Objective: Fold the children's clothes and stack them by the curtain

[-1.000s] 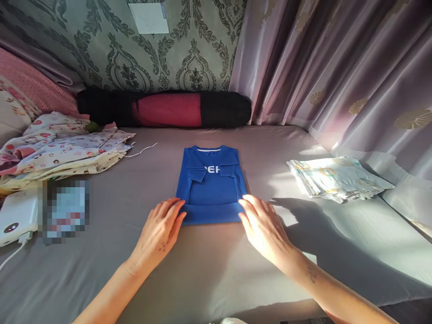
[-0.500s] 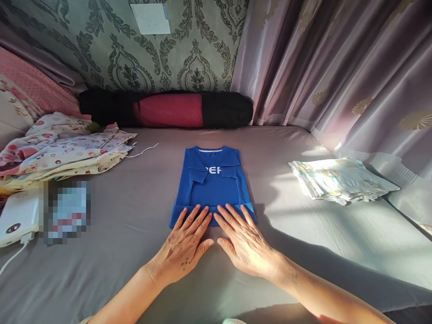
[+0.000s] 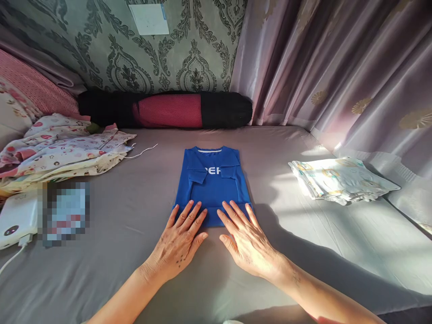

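Note:
A blue shirt (image 3: 213, 193) with white lettering lies on the grey bed sheet, its neckline pointing away from me. Its sides and sleeves are folded inward, and its near end is turned up in a band. My left hand (image 3: 182, 238) lies flat with fingers stretched over the left part of that band. Over the right part rests my right hand (image 3: 248, 238), also flat with fingers spread. Neither hand grips the cloth. Between the hands the middle of the band shows.
To the right lies a stack of folded printed cloth (image 3: 340, 179). Patterned clothes (image 3: 67, 146) are heaped at the left, above a white power bank (image 3: 18, 218) with a cable and a blurred-out item (image 3: 66, 213). A black and red roll (image 3: 168, 110) lies along the wall.
My hands have moved slightly apart, the left one outward to the left and the right one a little to the right. The shirt has stayed in place.

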`<state>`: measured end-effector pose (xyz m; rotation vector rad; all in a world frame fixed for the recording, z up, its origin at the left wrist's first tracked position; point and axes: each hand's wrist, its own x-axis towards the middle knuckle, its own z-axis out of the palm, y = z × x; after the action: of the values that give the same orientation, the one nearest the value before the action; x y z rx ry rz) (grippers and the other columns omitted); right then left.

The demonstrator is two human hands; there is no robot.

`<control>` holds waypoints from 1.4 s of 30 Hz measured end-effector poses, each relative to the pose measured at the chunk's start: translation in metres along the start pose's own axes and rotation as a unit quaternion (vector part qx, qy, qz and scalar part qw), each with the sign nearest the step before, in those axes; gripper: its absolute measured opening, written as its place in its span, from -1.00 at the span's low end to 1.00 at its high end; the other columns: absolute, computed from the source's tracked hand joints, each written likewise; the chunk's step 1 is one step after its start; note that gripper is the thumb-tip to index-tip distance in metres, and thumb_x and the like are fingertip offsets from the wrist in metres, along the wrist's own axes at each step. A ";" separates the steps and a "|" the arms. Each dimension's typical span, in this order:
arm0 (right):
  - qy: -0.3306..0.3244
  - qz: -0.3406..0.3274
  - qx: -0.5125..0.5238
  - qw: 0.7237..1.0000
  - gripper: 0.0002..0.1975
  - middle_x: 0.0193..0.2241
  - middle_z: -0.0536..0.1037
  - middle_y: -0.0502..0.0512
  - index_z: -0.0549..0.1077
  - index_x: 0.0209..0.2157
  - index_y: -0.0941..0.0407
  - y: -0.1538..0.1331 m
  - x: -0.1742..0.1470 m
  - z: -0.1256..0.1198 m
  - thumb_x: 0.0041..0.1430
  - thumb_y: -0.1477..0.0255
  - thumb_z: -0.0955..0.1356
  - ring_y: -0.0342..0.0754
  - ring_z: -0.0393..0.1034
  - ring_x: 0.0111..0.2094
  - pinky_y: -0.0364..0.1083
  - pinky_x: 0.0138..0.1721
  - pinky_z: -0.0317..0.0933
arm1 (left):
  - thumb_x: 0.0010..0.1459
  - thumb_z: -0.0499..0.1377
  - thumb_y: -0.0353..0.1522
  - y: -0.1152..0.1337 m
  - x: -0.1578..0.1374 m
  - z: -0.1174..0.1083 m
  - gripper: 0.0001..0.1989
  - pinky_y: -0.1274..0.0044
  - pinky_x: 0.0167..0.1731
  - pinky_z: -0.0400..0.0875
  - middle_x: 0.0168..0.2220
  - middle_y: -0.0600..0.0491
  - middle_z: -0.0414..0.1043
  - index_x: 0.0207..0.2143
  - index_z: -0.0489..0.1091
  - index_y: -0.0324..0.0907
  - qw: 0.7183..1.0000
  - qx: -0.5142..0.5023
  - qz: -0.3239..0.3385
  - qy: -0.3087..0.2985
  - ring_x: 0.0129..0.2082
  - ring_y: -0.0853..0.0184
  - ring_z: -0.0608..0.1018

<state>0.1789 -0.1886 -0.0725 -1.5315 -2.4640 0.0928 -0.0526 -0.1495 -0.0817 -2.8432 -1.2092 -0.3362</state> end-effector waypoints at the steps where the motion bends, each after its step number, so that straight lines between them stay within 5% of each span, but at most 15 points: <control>1: 0.000 0.003 -0.001 1.000 -0.46 0.30 0.03 0.12 0.04 0.30 0.07 0.001 -0.001 0.001 0.33 0.28 0.16 0.10 -0.12 0.31 0.24 0.27 -0.16 | 0.31 -0.08 -0.15 -0.001 -0.001 0.001 -0.45 0.12 0.21 0.04 0.30 -0.05 0.05 0.31 -0.01 -0.06 1.000 0.002 -0.003 -0.003 0.30 0.12 0.09; 33: 0.015 0.087 -0.069 0.994 -0.41 0.29 0.05 0.30 0.07 0.28 0.28 0.010 -0.008 0.010 0.36 0.22 0.09 0.14 -0.11 0.31 0.22 0.26 -0.11 | 0.32 -0.10 -0.16 -0.020 -0.006 0.011 -0.43 0.13 0.23 0.04 0.33 -0.06 -0.05 0.32 -0.06 -0.12 0.998 -0.001 -0.062 -0.019 0.31 0.14 0.07; 42: 0.030 0.117 -0.092 0.988 -0.38 0.27 0.08 0.33 0.00 0.30 0.30 0.017 -0.016 0.014 0.35 0.22 0.09 0.17 -0.06 0.29 0.23 0.26 -0.12 | 0.33 -0.12 -0.17 -0.030 -0.016 0.011 -0.38 0.16 0.23 0.06 0.31 -0.08 0.01 0.34 -0.22 -0.16 0.998 0.019 -0.058 -0.004 0.30 0.17 0.11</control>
<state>0.1972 -0.1939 -0.0922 -1.8660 -2.2919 -0.1423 -0.0826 -0.1382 -0.0974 -2.7516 -1.3716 -0.3034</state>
